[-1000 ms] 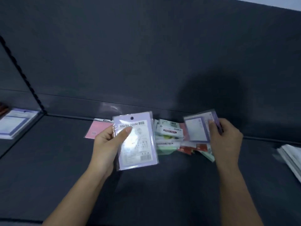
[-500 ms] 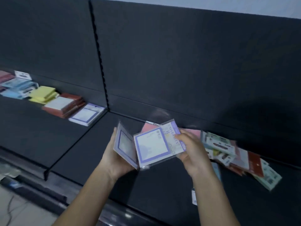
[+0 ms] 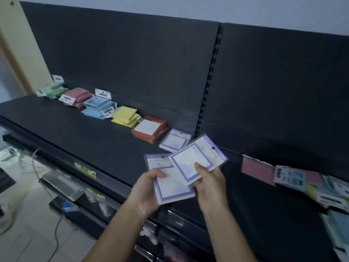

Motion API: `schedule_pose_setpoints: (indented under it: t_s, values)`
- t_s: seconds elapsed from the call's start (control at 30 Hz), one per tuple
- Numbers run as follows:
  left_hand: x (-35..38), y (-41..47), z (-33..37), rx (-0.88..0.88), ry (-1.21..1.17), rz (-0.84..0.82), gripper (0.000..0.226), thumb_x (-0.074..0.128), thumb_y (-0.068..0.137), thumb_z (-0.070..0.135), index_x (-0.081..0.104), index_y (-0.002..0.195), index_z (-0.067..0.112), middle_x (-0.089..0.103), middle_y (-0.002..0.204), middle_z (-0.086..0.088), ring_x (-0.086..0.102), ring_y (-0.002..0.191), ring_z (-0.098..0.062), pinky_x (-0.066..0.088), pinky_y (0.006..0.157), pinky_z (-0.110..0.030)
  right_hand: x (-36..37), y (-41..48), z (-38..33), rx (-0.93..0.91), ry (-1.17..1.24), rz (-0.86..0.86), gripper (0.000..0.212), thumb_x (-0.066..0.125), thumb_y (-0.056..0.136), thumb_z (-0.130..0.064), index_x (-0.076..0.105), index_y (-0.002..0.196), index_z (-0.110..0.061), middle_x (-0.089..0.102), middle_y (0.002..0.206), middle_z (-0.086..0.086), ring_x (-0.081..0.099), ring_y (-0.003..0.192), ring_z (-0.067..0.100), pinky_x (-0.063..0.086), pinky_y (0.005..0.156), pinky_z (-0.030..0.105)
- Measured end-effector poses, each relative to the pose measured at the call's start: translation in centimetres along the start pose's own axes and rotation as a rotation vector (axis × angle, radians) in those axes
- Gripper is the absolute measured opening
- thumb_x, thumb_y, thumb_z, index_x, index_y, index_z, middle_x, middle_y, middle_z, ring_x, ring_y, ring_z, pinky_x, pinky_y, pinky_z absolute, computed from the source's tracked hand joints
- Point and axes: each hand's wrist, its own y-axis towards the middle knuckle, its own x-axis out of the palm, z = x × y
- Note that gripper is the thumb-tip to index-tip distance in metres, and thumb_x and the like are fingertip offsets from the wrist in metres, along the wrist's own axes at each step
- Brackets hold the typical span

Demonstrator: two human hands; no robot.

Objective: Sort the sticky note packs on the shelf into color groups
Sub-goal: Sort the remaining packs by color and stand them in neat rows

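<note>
My left hand [image 3: 146, 190] holds a purple sticky note pack [image 3: 170, 188] above the front of the black shelf [image 3: 94, 133]. My right hand [image 3: 208, 178] pinches a second purple pack [image 3: 196, 157], which overlaps the first. Just beyond them a purple pack [image 3: 174, 139] lies on the shelf. Sorted piles run leftward along the back: red [image 3: 151, 130], yellow [image 3: 126, 116], blue [image 3: 99, 107], pink [image 3: 79, 95] and green [image 3: 53, 89]. An unsorted heap of mixed packs [image 3: 302, 179] lies at the right.
A slotted upright [image 3: 207, 80] divides the dark back panel. Below the shelf's front edge are lower shelves with small items [image 3: 90, 193], and a cable [image 3: 47, 186] runs across the light floor at the left.
My view has swung left, away from the mixed heap and toward the sorted piles. Both hands carried their purple packs leftward and brought them together, turned face up near the lying purple pack.
</note>
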Motion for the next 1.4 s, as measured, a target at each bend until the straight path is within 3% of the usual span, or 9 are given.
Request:
schedule_pose_setpoints:
  t_s: [0.2, 0.43, 0.5, 0.63, 0.77, 0.87, 1.0, 1.17, 1.4]
  values:
    - [-5.2, 0.9, 4.1, 0.118, 0.133, 0.292, 0.027, 0.056, 0.088, 0.004, 0.059, 0.116, 0.004, 0.070, 0.102, -0.014, 0.068, 0.081, -0.025, 0.059, 0.065, -0.036, 1.7, 1.4, 1.2, -0.016, -0.053, 0.162, 0.030, 0.058, 0.089, -0.004, 0.059, 0.118, -0.013, 0.069, 0.104, 0.006, 0.067, 0.086, 0.015, 0.054, 0.061, 0.024]
    - [-5.8, 3.7, 6.5, 0.212, 0.347, 0.419, 0.012, 0.051, 0.087, 0.007, 0.058, 0.095, 0.014, 0.067, 0.085, -0.006, 0.061, 0.072, -0.021, 0.047, 0.062, -0.029, 1.7, 5.3, 1.5, -0.016, -0.235, 0.193, 0.016, 0.052, 0.085, -0.002, 0.064, 0.090, -0.011, 0.067, 0.078, 0.002, 0.064, 0.056, 0.005, 0.047, 0.046, 0.015]
    - [-5.1, 4.7, 7.3, 0.246, 0.403, 0.386, 0.018, 0.047, 0.085, 0.005, 0.057, 0.097, 0.013, 0.067, 0.090, -0.007, 0.060, 0.076, -0.022, 0.047, 0.064, -0.030, 1.8, 6.8, 1.4, 0.007, -0.242, 0.182, 0.019, 0.048, 0.084, 0.000, 0.060, 0.077, -0.013, 0.063, 0.072, 0.001, 0.060, 0.050, 0.003, 0.043, 0.043, 0.012]
    - [-3.0, 7.7, 8.6, 0.296, 0.509, 0.288, 0.022, 0.046, 0.086, -0.001, 0.062, 0.093, 0.013, 0.074, 0.088, -0.003, 0.067, 0.076, -0.020, 0.051, 0.065, -0.030, 2.1, 9.3, 1.3, -0.025, -0.317, 0.073, 0.026, 0.049, 0.089, -0.001, 0.067, 0.090, -0.020, 0.074, 0.082, -0.006, 0.069, 0.071, 0.007, 0.050, 0.058, 0.020]
    - [-1.1, 11.9, 8.6, 0.399, 0.555, 0.320, 0.028, 0.051, 0.087, -0.008, 0.056, 0.106, 0.012, 0.070, 0.101, -0.007, 0.067, 0.089, -0.024, 0.053, 0.077, -0.032, 1.2, 11.6, 0.7, -0.184, -0.281, 0.275, 0.025, 0.049, 0.092, -0.004, 0.064, 0.108, -0.016, 0.070, 0.101, 0.000, 0.065, 0.091, 0.014, 0.050, 0.083, 0.030]
    - [-0.7, 14.4, 8.5, 0.512, 0.747, 0.347, 0.040, 0.053, 0.086, -0.008, 0.047, 0.109, 0.023, 0.062, 0.110, 0.003, 0.060, 0.099, -0.015, 0.049, 0.083, -0.027, 0.5, 12.9, 0.1, -0.241, -0.230, 0.356, 0.029, 0.049, 0.093, -0.004, 0.061, 0.117, -0.015, 0.068, 0.101, -0.001, 0.063, 0.087, 0.013, 0.048, 0.073, 0.026]
    - [-1.4, 16.7, 8.3, 0.604, 1.007, 0.243, 0.066, 0.055, 0.085, -0.008, 0.031, 0.140, 0.018, 0.046, 0.126, 0.013, 0.045, 0.118, -0.006, 0.037, 0.103, -0.026, 0.9, 14.1, 0.0, -0.204, -0.246, 0.373, 0.028, 0.049, 0.092, -0.004, 0.061, 0.114, -0.013, 0.066, 0.090, -0.002, 0.059, 0.071, 0.010, 0.042, 0.056, 0.022]
    - [-2.4, 18.4, 8.5, 0.672, 1.377, 0.290, 0.037, 0.062, 0.082, -0.001, 0.053, 0.117, 0.003, 0.055, 0.113, -0.011, 0.050, 0.108, -0.026, 0.038, 0.093, -0.028, 2.7, 14.5, 2.0, -0.187, -0.213, 0.410, 0.028, 0.047, 0.091, -0.001, 0.061, 0.114, -0.008, 0.068, 0.096, 0.003, 0.063, 0.079, 0.014, 0.047, 0.063, 0.023]
    - [-3.3, 18.0, 9.1, 0.616, 1.249, 0.105, 0.048, 0.035, 0.076, -0.021, 0.057, 0.115, -0.005, 0.053, 0.120, -0.016, 0.048, 0.113, -0.023, 0.036, 0.102, -0.027, 4.5, 14.4, 4.9, -0.200, -0.357, 0.520, 0.022, 0.048, 0.090, -0.004, 0.063, 0.102, -0.015, 0.068, 0.089, -0.002, 0.063, 0.075, 0.008, 0.048, 0.057, 0.019]
